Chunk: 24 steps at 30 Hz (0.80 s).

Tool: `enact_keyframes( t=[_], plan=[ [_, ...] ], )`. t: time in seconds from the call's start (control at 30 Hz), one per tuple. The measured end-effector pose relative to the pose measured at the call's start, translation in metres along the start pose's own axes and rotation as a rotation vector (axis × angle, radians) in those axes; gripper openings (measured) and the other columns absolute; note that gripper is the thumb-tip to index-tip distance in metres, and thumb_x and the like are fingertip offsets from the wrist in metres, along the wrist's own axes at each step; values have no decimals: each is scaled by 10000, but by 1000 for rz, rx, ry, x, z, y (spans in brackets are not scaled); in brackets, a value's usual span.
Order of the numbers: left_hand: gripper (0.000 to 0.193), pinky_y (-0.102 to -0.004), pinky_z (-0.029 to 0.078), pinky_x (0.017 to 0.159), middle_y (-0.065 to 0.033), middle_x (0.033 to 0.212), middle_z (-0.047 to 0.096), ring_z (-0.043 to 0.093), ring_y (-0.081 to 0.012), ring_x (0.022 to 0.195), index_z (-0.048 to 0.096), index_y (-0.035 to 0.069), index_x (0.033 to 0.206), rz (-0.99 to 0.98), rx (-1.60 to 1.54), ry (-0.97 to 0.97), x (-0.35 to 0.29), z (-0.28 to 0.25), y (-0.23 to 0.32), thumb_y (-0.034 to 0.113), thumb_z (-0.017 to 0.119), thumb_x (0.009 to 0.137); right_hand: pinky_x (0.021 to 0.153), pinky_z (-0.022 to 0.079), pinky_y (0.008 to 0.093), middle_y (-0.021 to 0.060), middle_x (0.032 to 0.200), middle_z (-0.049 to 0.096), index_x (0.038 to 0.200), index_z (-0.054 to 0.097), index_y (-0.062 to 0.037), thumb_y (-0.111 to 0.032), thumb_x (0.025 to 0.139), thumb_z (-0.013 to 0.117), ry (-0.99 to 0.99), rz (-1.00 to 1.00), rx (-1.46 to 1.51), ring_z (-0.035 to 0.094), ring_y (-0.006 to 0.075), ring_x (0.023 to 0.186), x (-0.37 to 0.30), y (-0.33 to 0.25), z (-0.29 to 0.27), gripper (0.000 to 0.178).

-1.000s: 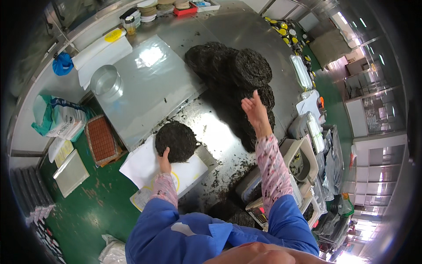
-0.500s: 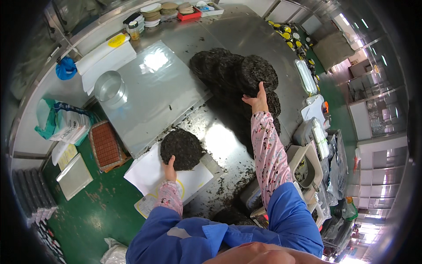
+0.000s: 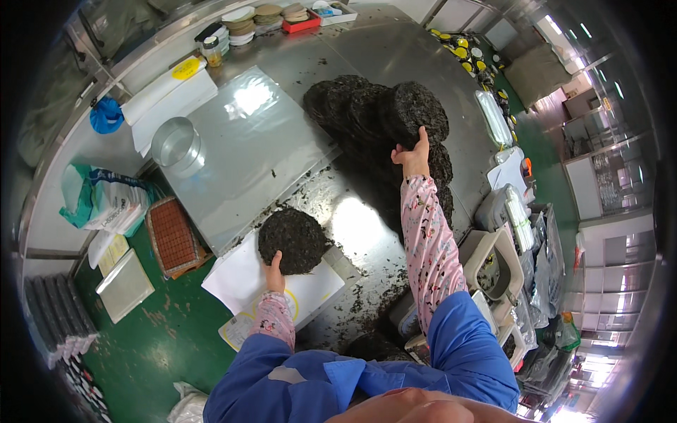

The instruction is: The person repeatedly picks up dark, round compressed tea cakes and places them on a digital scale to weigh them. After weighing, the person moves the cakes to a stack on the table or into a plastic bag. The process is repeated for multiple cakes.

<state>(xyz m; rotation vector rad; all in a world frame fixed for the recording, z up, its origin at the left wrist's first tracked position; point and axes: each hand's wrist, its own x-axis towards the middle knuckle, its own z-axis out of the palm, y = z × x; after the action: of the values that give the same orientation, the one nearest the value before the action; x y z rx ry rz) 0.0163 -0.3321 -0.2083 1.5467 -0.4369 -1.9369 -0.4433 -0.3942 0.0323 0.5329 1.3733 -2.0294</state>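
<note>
My left hand (image 3: pixel 274 272) grips the near edge of a dark round cake (image 3: pixel 291 240), with the thumb on top and the other fingers hidden beneath. The cake looks pressed from dried leaf or seaweed. It is over white paper sheets (image 3: pixel 311 290) with a yellow print. Further right, my right hand (image 3: pixel 413 154) is closed at the near edge of the top cake (image 3: pixel 417 111) on a stack, thumb pressed against it. More overlapping dark cakes (image 3: pixel 337 99) extend leftward behind it.
Dark flakes litter the metal table (image 3: pixel 367 275). A clear plastic-covered sheet (image 3: pixel 233 162) bears a round metal ring (image 3: pixel 175 143). Stacked paper discs (image 3: pixel 239 27) and a jar (image 3: pixel 211 51) line the far edge. Beige plastic frames (image 3: pixel 518 264) stand close by my right arm.
My right hand's fingers have drawn in from spread to closed at the top cake's edge. The left hand and its cake have barely moved; the view has shifted slightly.
</note>
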Motion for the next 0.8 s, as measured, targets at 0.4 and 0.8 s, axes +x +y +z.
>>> enact_keyframes(
  t=[0.4,0.8],
  plan=[
    [920,-329,284,1109,-136,1500,362,377,-237,1332,287,5,1497,202,28,-32,23,-15,-23,343,783,800,845,391,415,34,1083,554,1112,580,-188,-472,775,746,-119,-110,215,498,214,864,-2,5,64,472],
    [915,-315,302,1091,-146,1422,441,430,-197,1273,339,-42,1437,153,91,129,-30,21,18,446,773,797,935,381,488,122,1301,434,1326,508,-198,-570,741,770,-154,-43,-81,443,325,1086,68,67,82,741]
  ],
)
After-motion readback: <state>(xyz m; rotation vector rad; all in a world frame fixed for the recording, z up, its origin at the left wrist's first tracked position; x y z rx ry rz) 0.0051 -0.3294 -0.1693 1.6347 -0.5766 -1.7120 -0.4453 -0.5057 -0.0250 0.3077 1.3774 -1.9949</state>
